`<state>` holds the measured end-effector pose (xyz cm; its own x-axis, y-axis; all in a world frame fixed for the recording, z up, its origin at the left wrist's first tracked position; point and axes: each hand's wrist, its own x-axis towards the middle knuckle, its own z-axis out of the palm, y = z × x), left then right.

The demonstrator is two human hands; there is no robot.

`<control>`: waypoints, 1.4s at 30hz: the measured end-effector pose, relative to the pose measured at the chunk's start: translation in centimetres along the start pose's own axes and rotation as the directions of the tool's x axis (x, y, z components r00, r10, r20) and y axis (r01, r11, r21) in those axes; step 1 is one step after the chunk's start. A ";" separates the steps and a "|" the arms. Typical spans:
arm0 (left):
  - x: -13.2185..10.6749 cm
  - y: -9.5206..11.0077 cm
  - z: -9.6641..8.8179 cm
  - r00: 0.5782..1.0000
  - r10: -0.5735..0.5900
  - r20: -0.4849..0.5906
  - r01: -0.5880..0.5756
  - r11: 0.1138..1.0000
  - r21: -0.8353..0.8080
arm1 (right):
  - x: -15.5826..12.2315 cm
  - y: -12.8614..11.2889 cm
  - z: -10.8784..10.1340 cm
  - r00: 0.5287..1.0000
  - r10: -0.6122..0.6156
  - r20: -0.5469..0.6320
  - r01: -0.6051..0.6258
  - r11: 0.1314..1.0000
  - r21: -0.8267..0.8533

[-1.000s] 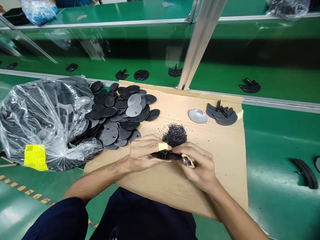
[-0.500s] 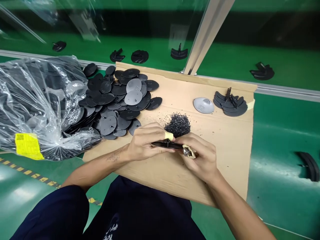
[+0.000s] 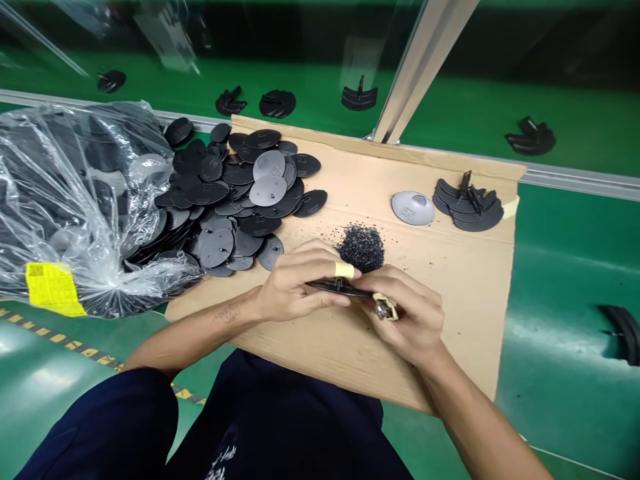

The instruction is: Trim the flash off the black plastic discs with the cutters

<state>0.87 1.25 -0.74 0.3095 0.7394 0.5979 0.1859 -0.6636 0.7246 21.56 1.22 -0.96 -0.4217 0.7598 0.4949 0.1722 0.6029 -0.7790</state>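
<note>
Near the front of the cardboard, my left hand pinches a thin black plastic oval piece, held edge-on with a small post showing. One finger of that hand has pale yellow tape on it. My right hand is closed around a small metal hand tool with pale wrapping. Its working end is hidden by the fingers, close to the right end of the oval piece. Just beyond both hands lies a heap of small black plastic bits.
Many black and grey oval pieces lie heaped at left, beside a clear plastic bag holding more. A grey oval and stacked black curved parts sit on the cardboard at right. A metal post stands behind.
The view has shifted slightly. My right hand with the tool has moved a little to the right; my left hand keeps its pinch on the oval piece.
</note>
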 end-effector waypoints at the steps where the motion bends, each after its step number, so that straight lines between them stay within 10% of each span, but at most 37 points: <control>1: 0.0 0.0 0.0 1.000 -0.019 0.015 0.020 1.000 -0.010 | 0.0 0.0 0.0 1.000 0.005 -0.008 -0.005 1.000 0.003; 7: -0.2 0.1 -0.3 0.993 -0.117 -0.010 0.117 0.993 0.003 | 0.8 -0.1 -1.1 0.998 0.059 -0.004 -0.059 0.998 -0.031; 16: -0.1 -0.3 -0.4 0.993 -0.077 0.093 0.070 0.994 0.083 | 0.8 1.1 -1.9 0.988 0.001 0.157 0.081 0.856 -0.511; 28: -0.3 -0.4 -0.3 0.981 -0.116 0.157 0.116 0.993 0.009 | 0.7 1.3 -2.7 0.971 -0.024 0.237 0.156 0.815 -0.558; 42: -0.1 -0.6 -0.6 0.977 0.044 0.211 -0.155 0.822 0.547 | 1.0 1.1 -2.9 0.973 0.034 0.226 0.160 0.605 -0.780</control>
<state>0.20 1.64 -1.05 0.5070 0.6690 0.5435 0.6151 -0.7225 0.3155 23.93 3.35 -0.27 -0.6062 0.7050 0.3681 0.7309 0.6763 -0.0915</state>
